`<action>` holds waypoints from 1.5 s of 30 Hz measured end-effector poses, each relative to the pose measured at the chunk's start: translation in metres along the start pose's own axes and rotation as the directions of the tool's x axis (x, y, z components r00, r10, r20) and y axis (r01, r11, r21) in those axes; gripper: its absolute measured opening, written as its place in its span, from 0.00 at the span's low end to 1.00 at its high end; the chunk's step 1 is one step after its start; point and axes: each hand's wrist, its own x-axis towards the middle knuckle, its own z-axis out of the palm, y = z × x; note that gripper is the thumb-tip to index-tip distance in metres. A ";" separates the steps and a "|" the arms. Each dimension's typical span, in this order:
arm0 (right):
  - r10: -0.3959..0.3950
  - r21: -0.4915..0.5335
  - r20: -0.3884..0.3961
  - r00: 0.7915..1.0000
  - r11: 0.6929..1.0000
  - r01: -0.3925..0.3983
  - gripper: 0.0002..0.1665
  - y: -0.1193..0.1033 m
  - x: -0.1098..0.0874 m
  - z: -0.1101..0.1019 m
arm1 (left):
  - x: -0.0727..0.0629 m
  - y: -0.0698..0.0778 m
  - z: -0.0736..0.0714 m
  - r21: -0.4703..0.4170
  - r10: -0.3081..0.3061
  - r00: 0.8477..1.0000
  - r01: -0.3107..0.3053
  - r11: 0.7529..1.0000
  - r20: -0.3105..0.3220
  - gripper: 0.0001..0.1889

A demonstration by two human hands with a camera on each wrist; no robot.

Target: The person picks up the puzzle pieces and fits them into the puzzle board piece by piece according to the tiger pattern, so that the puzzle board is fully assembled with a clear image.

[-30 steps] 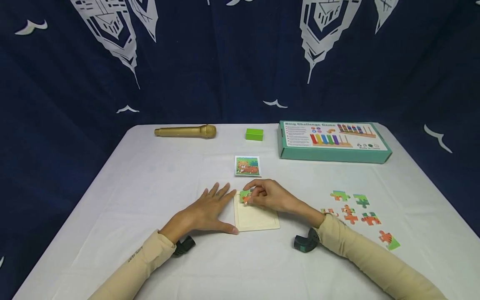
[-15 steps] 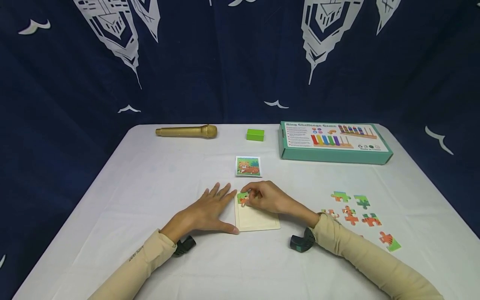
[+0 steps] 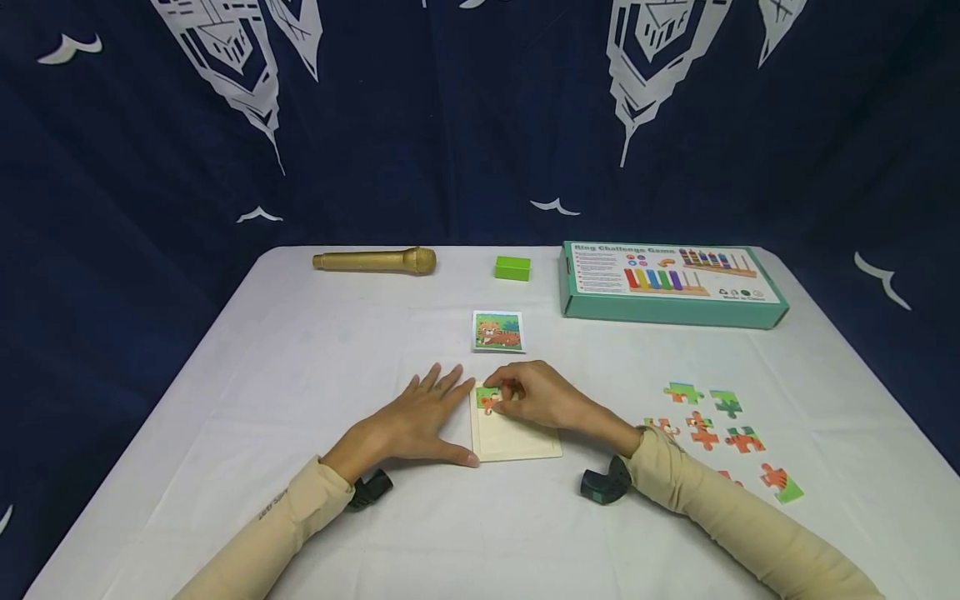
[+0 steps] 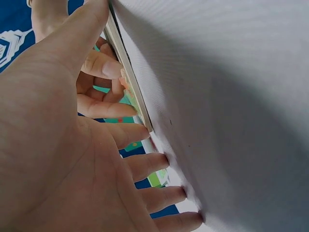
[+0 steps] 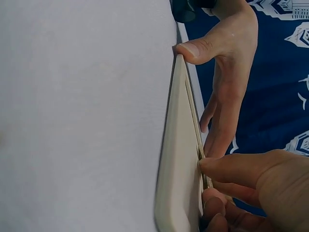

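Observation:
A cream puzzle tray with a raised rim lies flat on the table. In its far left corner sits a green-and-orange jigsaw piece, partly covered by my right hand. The thumb and curled fingers of that hand pinch the piece close over the tray floor. My left hand lies with fingers spread along the tray's left side. Its thumb touches the near left corner and its index fingertip the far left one. In the left wrist view the tray's edge appears side-on, beyond the left palm.
Several loose jigsaw pieces lie to the right, some beside the right sleeve. Behind the tray is a tiger picture card. Farther back are a gold microphone, a green block and a teal game box.
My right hand has shifted the jigsaw piece slightly left into the tray's far left corner, then stayed nearly still. The left hand keeps its place at the tray's side.

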 end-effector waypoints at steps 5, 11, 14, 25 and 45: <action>-0.002 0.005 -0.002 1.000 1.000 0.002 0.14 0.001 0.000 0.001 | 0.000 0.000 0.000 -0.002 0.003 1.000 -0.003 1.000 0.002 0.59; -0.015 -0.004 -0.026 1.000 1.000 0.015 0.11 0.003 0.000 0.002 | 0.000 0.001 -0.001 0.002 -0.001 1.000 0.001 1.000 0.006 0.59; -0.015 0.010 -0.034 0.999 1.000 0.015 0.09 0.003 0.001 0.002 | 0.000 0.001 -0.001 0.006 -0.001 1.000 0.001 1.000 0.004 0.59; -0.015 0.057 0.004 1.000 0.998 0.014 0.09 0.004 -0.008 -0.017 | 0.001 -0.001 -0.001 0.010 0.051 0.998 -0.051 0.999 -0.046 0.58; 0.206 -0.112 -0.216 0.955 0.966 -0.233 0.19 0.080 -0.126 -0.117 | 0.002 0.001 -0.001 -0.026 0.098 0.991 -0.101 0.995 -0.092 0.57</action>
